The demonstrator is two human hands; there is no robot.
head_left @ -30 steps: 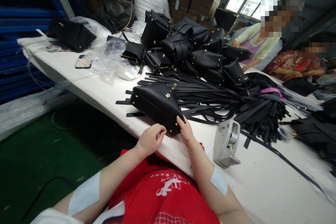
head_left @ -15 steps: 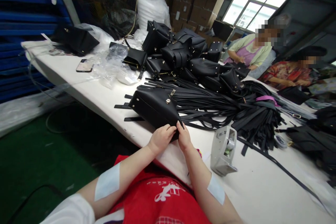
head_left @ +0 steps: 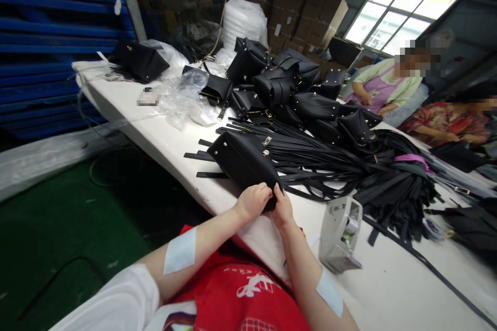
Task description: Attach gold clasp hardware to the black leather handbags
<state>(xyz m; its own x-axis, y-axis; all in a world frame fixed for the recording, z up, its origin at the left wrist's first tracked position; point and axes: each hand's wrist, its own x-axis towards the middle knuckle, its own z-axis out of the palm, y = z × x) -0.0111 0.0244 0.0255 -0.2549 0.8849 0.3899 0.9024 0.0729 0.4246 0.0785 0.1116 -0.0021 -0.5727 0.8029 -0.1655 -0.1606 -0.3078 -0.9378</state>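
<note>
A black handbag (head_left: 244, 161) with small gold studs lies on its side on the white table (head_left: 163, 137), right in front of me. My left hand (head_left: 253, 201) is curled with its fingers closed on the bag's near corner. My right hand (head_left: 282, 207) presses against the same corner from the right, fingers pinched on the bag's edge. Both hands touch each other there. What the fingertips hold beyond the bag's edge is hidden.
A grey tape dispenser (head_left: 340, 227) stands to the right of my hands. A heap of black straps (head_left: 349, 165) and a pile of black bags (head_left: 287, 83) lie behind. Clear plastic wrap (head_left: 186, 95) and a phone (head_left: 148, 99) lie left. Two people (head_left: 388, 88) sit at the far right.
My left hand has moved right along the bag's near edge until it meets my right hand at the corner. The view has shifted left.
</note>
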